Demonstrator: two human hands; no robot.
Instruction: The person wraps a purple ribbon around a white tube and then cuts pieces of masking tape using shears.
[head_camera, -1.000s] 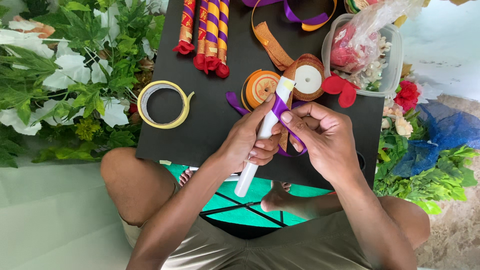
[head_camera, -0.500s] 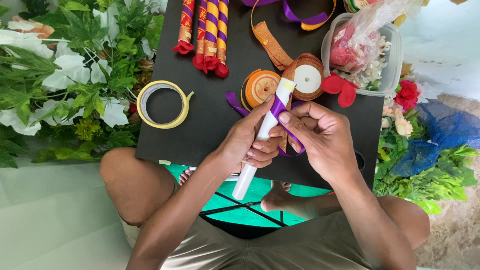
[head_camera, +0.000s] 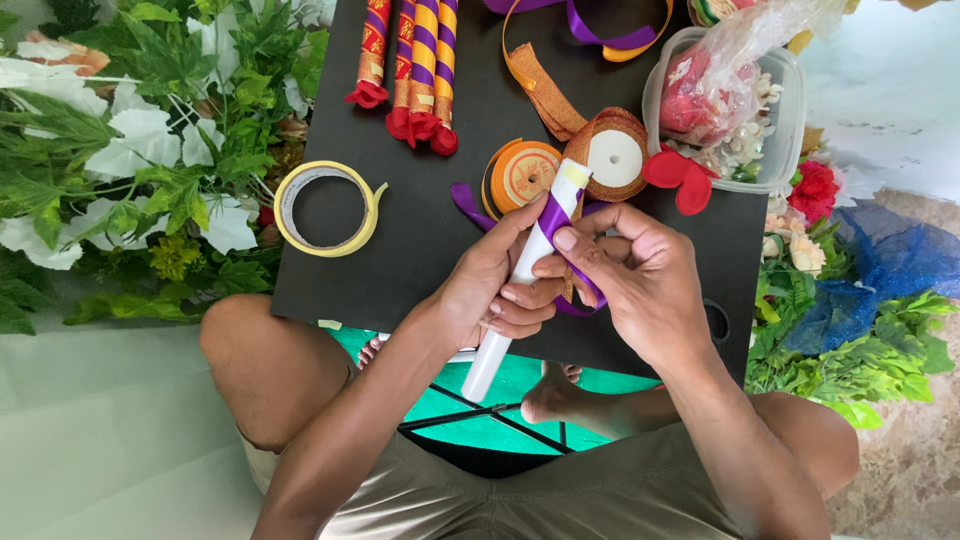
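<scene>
My left hand (head_camera: 490, 290) grips a white tube (head_camera: 500, 325) that slants over the near edge of a black board (head_camera: 420, 230). My right hand (head_camera: 635, 275) pinches a purple ribbon (head_camera: 552, 215) against the tube's upper part, where it is wound around it. The ribbon's loose end (head_camera: 465, 200) trails left on the board. Just beyond the tube's tip lie an orange ribbon spool (head_camera: 525, 172) and a gold ribbon spool (head_camera: 612, 155).
A yellow tape roll (head_camera: 325, 208) lies at the board's left. Wrapped orange and purple sticks (head_camera: 410, 70) lie at the far edge. A clear tub (head_camera: 780, 110) of artificial flowers stands at the right. Green and white fake foliage (head_camera: 110, 150) flanks the board, blue mesh (head_camera: 880, 270) at right.
My right hand has shifted slightly, its thumb and fingers pressing the purple ribbon a little further around the tube. The left hand and tube stay about where they were.
</scene>
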